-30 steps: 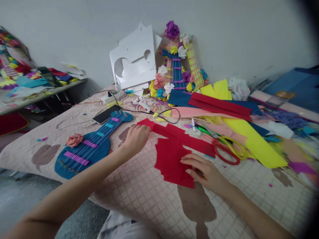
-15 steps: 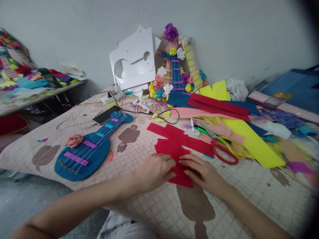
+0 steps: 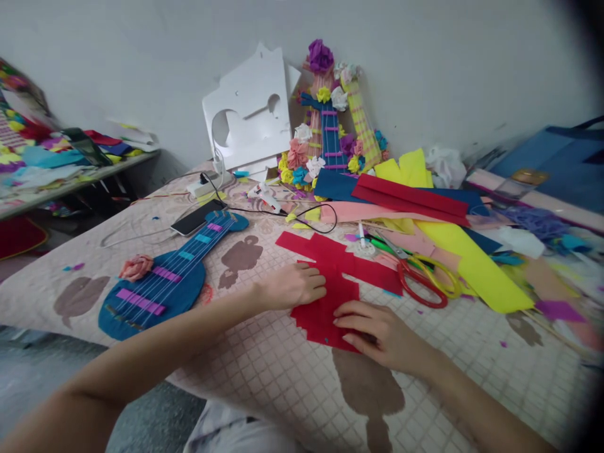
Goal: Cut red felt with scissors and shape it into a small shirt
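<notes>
Red paper pieces (image 3: pixel 330 311) lie stacked on the patterned tablecloth in front of me, their lower left edge ragged. My left hand (image 3: pixel 295 286) is curled closed at the upper left of this stack, its fingertips tucked against the paper. On the right side of the same paper rests my right hand (image 3: pixel 377 330), fingers apart and laid over the surface. More red strips (image 3: pixel 330 251) lie just beyond, crossing one another. Close by on the right are scissors with red handles (image 3: pixel 422 286) and another pair with yellow handles (image 3: pixel 443 277).
A blue toy guitar (image 3: pixel 170 283) with a pink flower lies to the left, near a phone (image 3: pixel 195 218). A glue gun (image 3: pixel 264 198) and power strip (image 3: pixel 210 184) sit behind. Decorated guitars (image 3: pixel 335 138) and white foam board (image 3: pixel 250 113) lean on the wall. Yellow paper (image 3: pixel 476 264) is at right.
My left hand has moved up and left, away from my right hand, uncovering more of the red paper. The ragged lower left edge now shows. My right hand stays on the paper.
</notes>
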Available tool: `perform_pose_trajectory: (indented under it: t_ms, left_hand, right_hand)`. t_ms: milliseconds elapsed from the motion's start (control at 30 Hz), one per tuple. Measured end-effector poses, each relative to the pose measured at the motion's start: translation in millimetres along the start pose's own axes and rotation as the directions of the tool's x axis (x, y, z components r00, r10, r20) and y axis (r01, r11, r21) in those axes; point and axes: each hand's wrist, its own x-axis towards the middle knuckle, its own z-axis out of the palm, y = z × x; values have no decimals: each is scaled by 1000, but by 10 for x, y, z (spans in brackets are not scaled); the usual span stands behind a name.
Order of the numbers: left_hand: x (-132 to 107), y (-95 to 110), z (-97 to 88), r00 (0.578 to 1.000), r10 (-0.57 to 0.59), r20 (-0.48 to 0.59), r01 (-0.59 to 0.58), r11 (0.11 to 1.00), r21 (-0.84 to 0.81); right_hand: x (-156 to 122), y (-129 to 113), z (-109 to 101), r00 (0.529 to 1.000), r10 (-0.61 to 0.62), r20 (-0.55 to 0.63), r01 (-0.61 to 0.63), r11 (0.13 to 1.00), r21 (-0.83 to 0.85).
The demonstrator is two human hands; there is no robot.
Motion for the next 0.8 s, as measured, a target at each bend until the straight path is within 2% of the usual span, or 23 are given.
perform_pose_trajectory:
  t_ms: [100, 167, 233, 300, 367, 433, 533, 633, 800]
  left_hand:
    - [10, -29, 67, 997, -30, -73, 31, 999, 15]
    - [50, -96, 78, 979, -165, -122, 164, 986, -22]
    - [128, -213, 51, 920, -350, -176, 342, 936, -80]
    - [242, -360, -6, 849, -481, -220, 466, 877, -116]
    - [375, -497, -69, 797, -549, -251, 544, 834, -95]
    - [503, -578, -111, 777, -572, -264, 592, 806, -5]
    - [638, -554, -106, 805, -547, -230, 584, 800, 140]
    - [683, -430, -47, 856, -488, -171, 514, 838, 185]
    - [674, -307, 69, 907, -418, 47, 420, 905, -67]
  right_hand:
    - [-8, 9, 8, 1000, 7, -1, -7, 1000, 9]
    - [-9, 10, 11, 1000, 9, 1, -9, 1000, 14]
    - [-7, 8, 12, 1000, 11, 2, -11, 1000, 19]
    - [-5, 7, 12, 1000, 15, 2, -15, 1000, 25]
    - [-3, 6, 11, 1000, 20, 1, -20, 999, 33]
    - [-4, 8, 9, 1000, 22, 4, -22, 999, 38]
    - [-7, 14, 10, 1000, 22, 16, -23, 999, 40]
    - [-11, 21, 14, 999, 27, 23, -28, 999, 38]
    - [-7, 11, 12, 999, 39, 27, -41, 998, 51]
